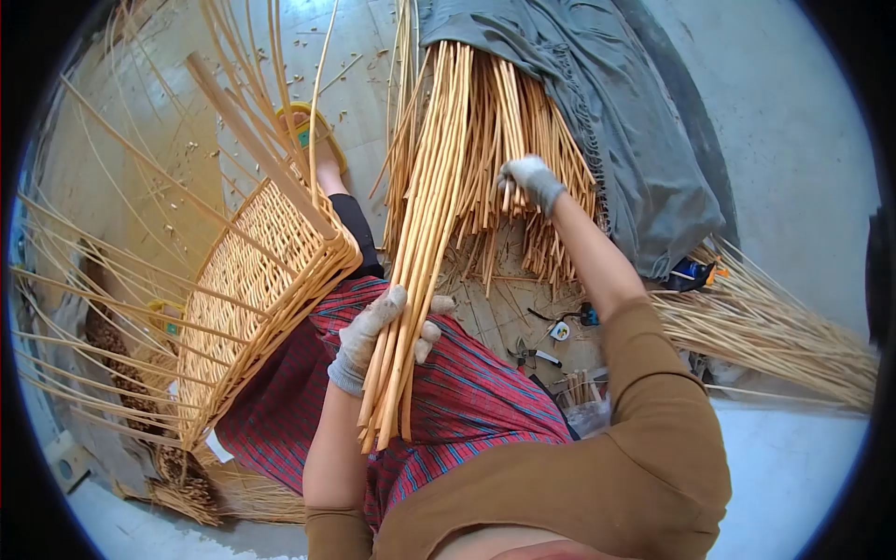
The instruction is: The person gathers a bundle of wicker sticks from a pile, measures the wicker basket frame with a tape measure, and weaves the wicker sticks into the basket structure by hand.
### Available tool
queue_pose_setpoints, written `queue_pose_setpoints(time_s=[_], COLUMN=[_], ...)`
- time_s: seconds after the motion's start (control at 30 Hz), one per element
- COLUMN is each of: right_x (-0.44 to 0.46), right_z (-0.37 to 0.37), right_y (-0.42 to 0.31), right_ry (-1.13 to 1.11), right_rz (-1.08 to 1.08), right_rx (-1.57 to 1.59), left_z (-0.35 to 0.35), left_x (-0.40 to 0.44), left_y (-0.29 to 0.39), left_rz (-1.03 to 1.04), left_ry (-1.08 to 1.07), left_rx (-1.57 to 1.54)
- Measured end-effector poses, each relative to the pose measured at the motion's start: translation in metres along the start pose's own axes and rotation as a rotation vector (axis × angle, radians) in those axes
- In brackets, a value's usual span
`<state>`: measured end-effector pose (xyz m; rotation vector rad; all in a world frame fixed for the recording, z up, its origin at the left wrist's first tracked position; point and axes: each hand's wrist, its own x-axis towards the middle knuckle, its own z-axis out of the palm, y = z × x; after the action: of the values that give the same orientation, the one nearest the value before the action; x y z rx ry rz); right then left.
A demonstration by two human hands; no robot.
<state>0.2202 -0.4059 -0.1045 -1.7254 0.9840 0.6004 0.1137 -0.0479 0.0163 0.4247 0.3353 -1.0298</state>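
My left hand (371,338), in a pale work glove, is wrapped round the lower part of a bundle of wicker rods (425,205) that slants across my lap. The bundle's far ends reach up to the grey cloth. My right hand (532,179), gloved too, is closed round a few rods (509,107) pulled from the large pile (569,177) under the cloth. At my left stands a partly woven wicker basket (257,280) on its side, its long stakes fanning outward and a flat wooden strip (261,149) across its upper edge.
A grey fringed cloth (616,121) covers much of the pile. Pruning shears (534,353) and a tape measure (560,330) lie on the floor. More thin rods (775,322) spread at the right. A yellow slipper (322,135) shows beyond the basket, amid scattered trimmings.
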Motion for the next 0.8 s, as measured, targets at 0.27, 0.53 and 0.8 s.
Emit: queue_pose_setpoints(time_s=[0.27, 0.53, 0.8], right_x=[-0.294, -0.322, -0.345], right_z=[0.096, 0.121, 0.133], right_y=[0.09, 0.055, 0.049], right_ry=[-0.664, -0.163, -0.273], right_rz=[-0.205, -0.832, -0.731], right_rx=[0.494, -0.509, -0.665], left_z=[0.006, 0.022, 0.044], left_x=[0.018, 0.03, 0.029], left_y=[-0.009, 0.014, 0.013], left_rz=[-0.213, -0.252, -0.242], left_ry=[0.063, 0.205, 0.33], left_rx=[0.204, 0.715, 0.805])
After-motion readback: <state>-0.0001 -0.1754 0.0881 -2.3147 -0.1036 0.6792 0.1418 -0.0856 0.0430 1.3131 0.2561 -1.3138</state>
